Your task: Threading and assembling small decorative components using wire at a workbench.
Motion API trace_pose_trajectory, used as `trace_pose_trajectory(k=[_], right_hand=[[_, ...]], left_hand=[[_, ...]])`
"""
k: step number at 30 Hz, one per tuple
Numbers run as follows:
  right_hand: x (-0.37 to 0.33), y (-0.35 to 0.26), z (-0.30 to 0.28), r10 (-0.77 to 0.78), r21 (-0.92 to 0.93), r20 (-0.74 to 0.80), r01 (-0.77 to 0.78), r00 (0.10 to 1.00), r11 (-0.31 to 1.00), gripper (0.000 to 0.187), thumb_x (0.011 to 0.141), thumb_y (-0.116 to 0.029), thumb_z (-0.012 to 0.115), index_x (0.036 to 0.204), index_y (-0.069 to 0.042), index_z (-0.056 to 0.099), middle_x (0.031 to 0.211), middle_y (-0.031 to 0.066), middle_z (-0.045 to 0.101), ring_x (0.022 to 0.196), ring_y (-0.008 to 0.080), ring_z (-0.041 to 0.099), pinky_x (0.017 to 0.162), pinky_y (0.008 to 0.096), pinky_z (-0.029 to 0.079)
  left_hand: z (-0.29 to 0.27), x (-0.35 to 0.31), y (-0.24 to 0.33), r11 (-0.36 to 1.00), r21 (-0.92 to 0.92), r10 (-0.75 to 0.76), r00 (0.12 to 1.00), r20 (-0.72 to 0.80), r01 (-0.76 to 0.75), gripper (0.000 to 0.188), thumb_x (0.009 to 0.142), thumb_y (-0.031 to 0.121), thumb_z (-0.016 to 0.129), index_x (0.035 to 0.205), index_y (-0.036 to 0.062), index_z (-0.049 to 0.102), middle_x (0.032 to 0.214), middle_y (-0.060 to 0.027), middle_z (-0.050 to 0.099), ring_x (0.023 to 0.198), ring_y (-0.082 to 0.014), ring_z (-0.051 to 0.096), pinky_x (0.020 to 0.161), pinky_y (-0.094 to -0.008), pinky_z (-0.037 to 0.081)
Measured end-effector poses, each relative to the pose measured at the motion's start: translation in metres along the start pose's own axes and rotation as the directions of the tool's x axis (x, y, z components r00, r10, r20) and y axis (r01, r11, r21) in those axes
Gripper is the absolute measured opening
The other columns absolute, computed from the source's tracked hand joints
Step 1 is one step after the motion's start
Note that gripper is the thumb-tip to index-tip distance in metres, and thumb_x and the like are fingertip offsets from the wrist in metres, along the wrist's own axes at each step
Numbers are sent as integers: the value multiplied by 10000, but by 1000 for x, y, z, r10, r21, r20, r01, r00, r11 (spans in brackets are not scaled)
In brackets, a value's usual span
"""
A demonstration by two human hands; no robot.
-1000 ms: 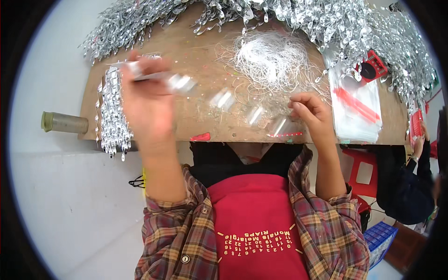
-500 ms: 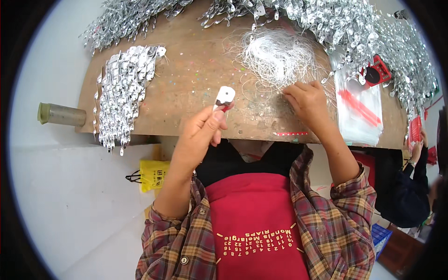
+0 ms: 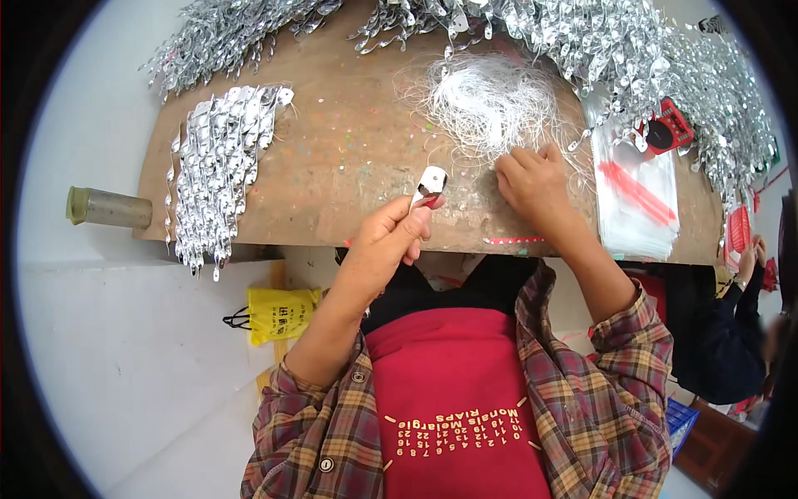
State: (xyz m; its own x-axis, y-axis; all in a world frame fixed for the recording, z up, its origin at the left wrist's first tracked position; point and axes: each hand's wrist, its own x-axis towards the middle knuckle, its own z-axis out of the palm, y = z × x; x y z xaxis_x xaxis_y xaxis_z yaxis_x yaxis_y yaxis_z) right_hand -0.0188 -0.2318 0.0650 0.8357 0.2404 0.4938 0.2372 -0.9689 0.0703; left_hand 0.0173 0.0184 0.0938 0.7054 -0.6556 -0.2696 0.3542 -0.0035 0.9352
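Note:
My left hand (image 3: 386,239) is closed in a pinch on a shiny silver foil piece (image 3: 431,180) with a rounded white end and a small hole; it points up over the workbench's near edge. My right hand (image 3: 536,190) has its fingers curled together at the near edge of a tangled pile of thin white strings (image 3: 492,104). What its fingertips hold, if anything, is hidden. On the left of the brown workbench (image 3: 332,150) lies a bundle of twisted silver foil strips (image 3: 220,158), hanging partly over the front edge.
Heaps of silver twisted strips (image 3: 582,41) line the far side. Clear plastic bags (image 3: 636,200) and a red device (image 3: 669,126) lie at the right. A metal tube (image 3: 116,208) juts from the left edge; below hangs a yellow bag (image 3: 283,314). Another person (image 3: 723,349) works at far right.
My left hand has moved right with the foil piece, toward my right hand. My right hand has shifted slightly left beside the strings.

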Motion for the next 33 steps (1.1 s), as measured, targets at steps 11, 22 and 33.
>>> trace_pose_trajectory(k=[11, 22, 33], right_hand=[[-12, -73, -47, 224, 525, -100, -140, 969, 840, 170, 669, 21, 631, 775, -98, 570, 684, -1, 550, 539, 145, 467, 640, 294, 320], [0, -64, -55, 279, 876, 455, -482, 846, 33, 138, 892, -87, 499, 1011, -21, 527, 953, 47, 576, 776, 84, 523, 698, 224, 433], [-1, -69, -79, 395, 841, 163, -337, 904, 424, 81, 783, -2, 580, 855, -27, 552, 760, 37, 542, 635, 103, 483, 628, 227, 356]], left_hand=[[18, 16, -2, 951, -202, -211, 968, 132, 235, 229, 806, 164, 646, 980, 25, 595, 728, 35, 536, 515, -32, 404, 470, -180, 318], [20, 1, 9, 990, -91, -100, 989, 104, 110, 154, 780, 153, 653, 863, 40, 590, 707, 28, 521, 531, -43, 405, 480, -182, 305], [28, -6, 7, 986, -139, 106, 985, 135, -87, 321, 900, 195, 506, 1164, 15, 467, 793, 28, 478, 654, -44, 396, 603, -171, 322]])
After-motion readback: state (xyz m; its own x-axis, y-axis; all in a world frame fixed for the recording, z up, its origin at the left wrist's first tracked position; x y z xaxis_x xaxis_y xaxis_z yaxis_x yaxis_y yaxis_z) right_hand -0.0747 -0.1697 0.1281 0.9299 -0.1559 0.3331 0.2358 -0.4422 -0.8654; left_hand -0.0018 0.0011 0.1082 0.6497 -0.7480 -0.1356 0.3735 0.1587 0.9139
